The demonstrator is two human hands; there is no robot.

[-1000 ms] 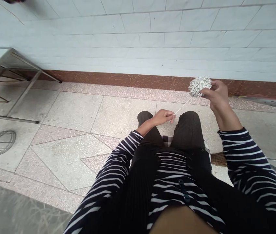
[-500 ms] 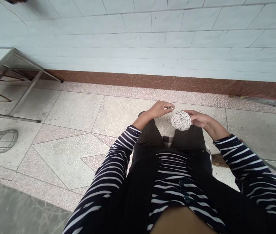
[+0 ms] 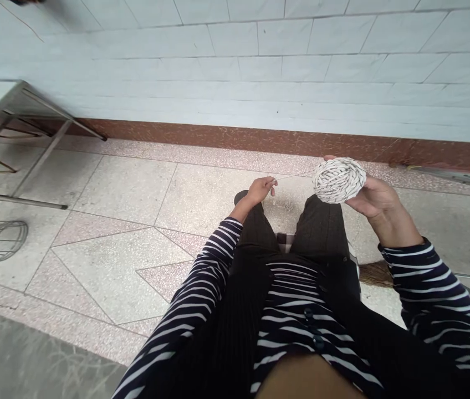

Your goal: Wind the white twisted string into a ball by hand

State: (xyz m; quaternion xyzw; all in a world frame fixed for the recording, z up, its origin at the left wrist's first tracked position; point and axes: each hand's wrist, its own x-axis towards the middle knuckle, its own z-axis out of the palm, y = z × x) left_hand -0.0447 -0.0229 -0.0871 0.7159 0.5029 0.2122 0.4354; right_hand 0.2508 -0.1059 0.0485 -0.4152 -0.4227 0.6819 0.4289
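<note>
A ball of white string [image 3: 338,180] with dark flecks rests in my right hand [image 3: 378,200], whose fingers wrap around its far side and underside. The ball is raised above my right knee. From it a thin strand of string [image 3: 295,176] runs left to my left hand [image 3: 262,189]. That hand hovers over my left knee, its fingers curled and pinched on the strand. Below, on the floor between my legs, lies a small loose heap of string [image 3: 289,206].
A metal-framed table [image 3: 14,91] stands at the left by the white tiled wall [image 3: 235,66]. A wire rack [image 3: 4,239] lies on the floor at the left edge. Beside my right thigh are broom-like bristles [image 3: 376,274], partly hidden by my sleeve.
My right hand has lifted the ball of string up and to the right, turning it. My left hand has moved slightly left, and the strand between the hands is longer.
</note>
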